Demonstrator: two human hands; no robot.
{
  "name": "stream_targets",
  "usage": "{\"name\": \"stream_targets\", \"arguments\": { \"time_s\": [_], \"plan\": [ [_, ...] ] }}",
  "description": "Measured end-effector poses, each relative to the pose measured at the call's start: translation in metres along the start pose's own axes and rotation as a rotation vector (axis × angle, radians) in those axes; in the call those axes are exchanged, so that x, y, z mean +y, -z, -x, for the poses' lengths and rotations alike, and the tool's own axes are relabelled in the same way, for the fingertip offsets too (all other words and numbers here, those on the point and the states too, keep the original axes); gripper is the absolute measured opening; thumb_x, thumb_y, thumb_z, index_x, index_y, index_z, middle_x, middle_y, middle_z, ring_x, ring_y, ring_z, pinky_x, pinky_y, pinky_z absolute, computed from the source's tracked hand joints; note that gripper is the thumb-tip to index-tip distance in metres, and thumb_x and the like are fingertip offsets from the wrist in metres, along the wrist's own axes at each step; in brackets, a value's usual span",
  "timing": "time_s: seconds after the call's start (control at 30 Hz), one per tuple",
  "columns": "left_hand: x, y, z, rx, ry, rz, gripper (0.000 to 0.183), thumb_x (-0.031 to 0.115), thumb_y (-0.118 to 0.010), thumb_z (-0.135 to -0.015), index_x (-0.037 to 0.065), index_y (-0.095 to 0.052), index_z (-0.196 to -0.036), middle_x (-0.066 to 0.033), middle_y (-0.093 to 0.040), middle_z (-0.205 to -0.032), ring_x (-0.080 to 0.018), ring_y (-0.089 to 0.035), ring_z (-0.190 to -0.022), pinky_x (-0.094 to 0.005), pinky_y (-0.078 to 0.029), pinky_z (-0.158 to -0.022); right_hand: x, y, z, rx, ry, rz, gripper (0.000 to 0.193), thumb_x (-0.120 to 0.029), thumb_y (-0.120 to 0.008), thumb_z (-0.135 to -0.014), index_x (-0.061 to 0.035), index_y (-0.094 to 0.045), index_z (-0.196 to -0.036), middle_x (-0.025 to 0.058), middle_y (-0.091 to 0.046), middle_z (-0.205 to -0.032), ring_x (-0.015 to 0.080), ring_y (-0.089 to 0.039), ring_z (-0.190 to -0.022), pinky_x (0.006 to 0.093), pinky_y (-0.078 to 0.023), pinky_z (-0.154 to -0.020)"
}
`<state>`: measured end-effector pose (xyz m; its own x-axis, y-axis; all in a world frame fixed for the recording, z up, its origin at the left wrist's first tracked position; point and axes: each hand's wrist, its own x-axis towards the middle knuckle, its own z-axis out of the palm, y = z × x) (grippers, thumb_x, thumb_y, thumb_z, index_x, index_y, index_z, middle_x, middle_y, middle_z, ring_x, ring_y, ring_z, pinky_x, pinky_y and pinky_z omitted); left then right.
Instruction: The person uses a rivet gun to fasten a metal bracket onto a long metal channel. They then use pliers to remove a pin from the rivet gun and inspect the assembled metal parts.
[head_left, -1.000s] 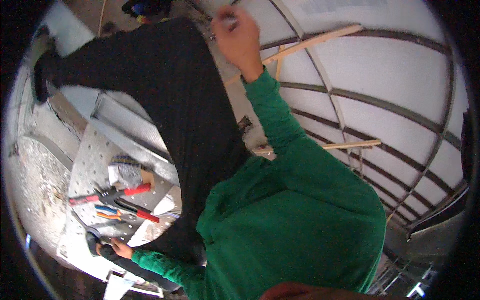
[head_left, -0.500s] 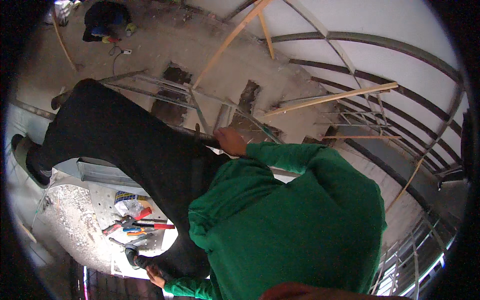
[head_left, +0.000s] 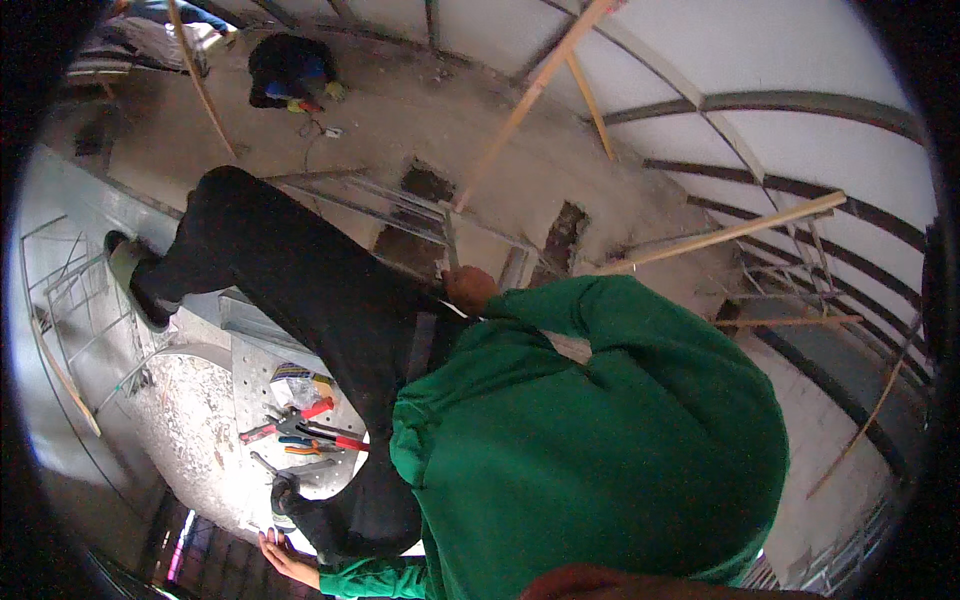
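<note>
My left hand (head_left: 288,562) reaches out low at the left, fingers stretched apart, at the edge of the bright platform beside my dark shoe (head_left: 284,492). It holds nothing I can see. My right hand (head_left: 470,288) is closed at the metal scaffold rail (head_left: 450,240) beside my hip; its fingers are partly hidden. Between my legs, tools lie on the perforated metal platform (head_left: 252,372): a red-handled tool (head_left: 345,441), orange-handled pliers (head_left: 300,449) and a grey hand tool (head_left: 300,466). A clear plastic bag (head_left: 297,392) lies just beyond them.
A co-worker (head_left: 288,72) in dark clothes and yellowish gloves crouches on the floor below, by a corded tool. Dark pits (head_left: 428,182) break the floor. Timber poles (head_left: 530,105) slant across, and a curved ribbed white wall (head_left: 810,50) rises at right.
The view has swung so that the scene sits further right. My left hand has moved off my shoe area, its fingers now spread. My right hand stays at the rail.
</note>
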<state>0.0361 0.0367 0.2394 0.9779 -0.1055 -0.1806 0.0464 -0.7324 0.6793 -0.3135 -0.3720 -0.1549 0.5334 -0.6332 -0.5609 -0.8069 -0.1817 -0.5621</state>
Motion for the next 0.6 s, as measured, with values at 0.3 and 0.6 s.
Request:
{"name": "stream_targets", "arguments": {
  "time_s": [0.3, 0.6],
  "plan": [
    [-0.045, -0.04, 0.023, 0.09, -0.105, 0.214, 0.04, 0.03, -0.047, -0.103, 0.0, -0.054, -0.128, -0.0106, -0.064, -0.109, -0.0152, -0.055, -0.089, -0.0276, -0.042, -0.083, 0.08, -0.051, -0.026, 0.012, 0.28, 0.055, 0.032, -0.029, -0.06, -0.083, -0.0108, -0.065, -0.108, 0.0163, -0.065, -0.111, 0.0399, -0.064, -0.094, 0.049, -0.052, -0.078],
    [-0.021, -0.057, 0.033, 0.116, -0.153, 0.24, 0.033, 0.023, -0.051, -0.102, -0.002, -0.056, -0.123, -0.0104, -0.063, -0.103, -0.015, -0.055, -0.087, -0.0275, -0.045, -0.081, 0.057, -0.013, -0.019, -0.082, -0.017, 0.083, 0.034, -0.028, -0.059, -0.085, -0.0073, -0.065, -0.11, 0.0138, -0.067, -0.105, 0.0353, -0.065, -0.089, 0.0459, -0.053, -0.078]
  ]
}}
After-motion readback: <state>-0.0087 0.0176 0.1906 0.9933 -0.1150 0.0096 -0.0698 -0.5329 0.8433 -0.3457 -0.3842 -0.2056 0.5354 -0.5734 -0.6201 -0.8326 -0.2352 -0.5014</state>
